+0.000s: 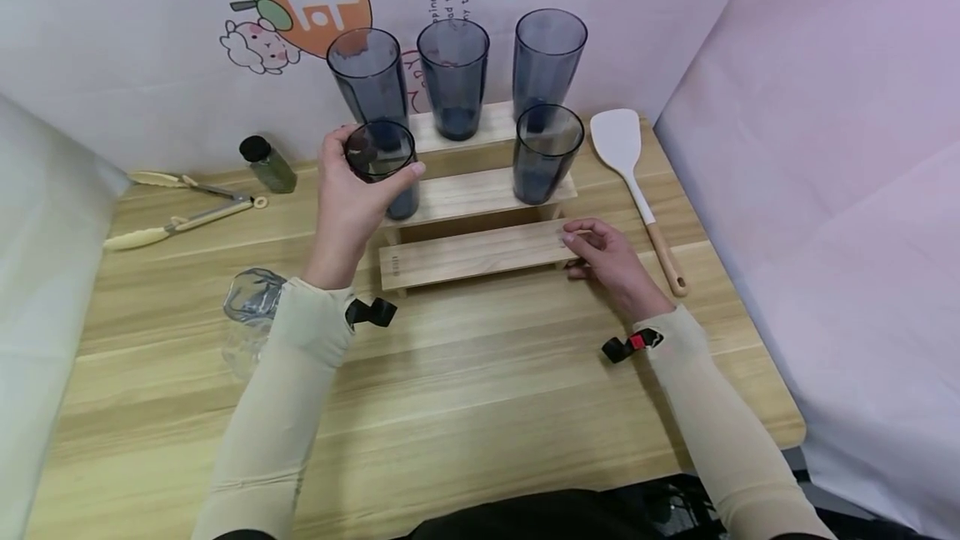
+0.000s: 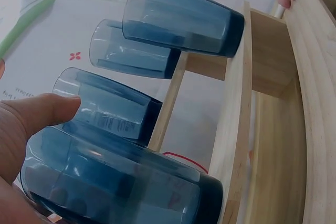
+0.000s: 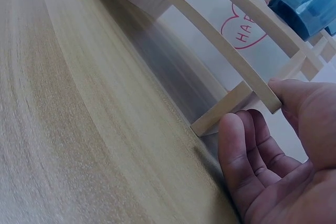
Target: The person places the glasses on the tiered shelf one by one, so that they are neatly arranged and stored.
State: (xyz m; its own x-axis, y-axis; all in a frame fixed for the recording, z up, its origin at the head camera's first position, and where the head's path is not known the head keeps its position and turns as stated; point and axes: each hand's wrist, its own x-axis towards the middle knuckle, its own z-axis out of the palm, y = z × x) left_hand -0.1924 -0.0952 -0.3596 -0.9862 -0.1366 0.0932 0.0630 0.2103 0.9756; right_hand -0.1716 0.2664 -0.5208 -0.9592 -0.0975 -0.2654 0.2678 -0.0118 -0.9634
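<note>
A three-step wooden rack (image 1: 480,255) stands near the back of the table. My left hand (image 1: 341,207) grips a smoky blue tumbler (image 1: 380,161) at the left end of the middle step, thumb and fingers around its sides. In the left wrist view that tumbler (image 2: 121,177) has its base close against the step's board. At the lowest step's right end, my right hand (image 1: 615,265) holds the board, thumb at its edge and fingers curled below. Another tumbler (image 1: 543,173) stands on the middle step's right end. Three taller-standing tumblers (image 1: 453,82) line the top step.
Right of the rack lies a white spatula (image 1: 618,140) with a wooden handle. Cream-tipped tongs (image 1: 183,222) and a small black-capped jar (image 1: 270,167) are at the back left. Beside the left forearm is a clear glass (image 1: 253,294). White cloth walls enclose the table's back and sides.
</note>
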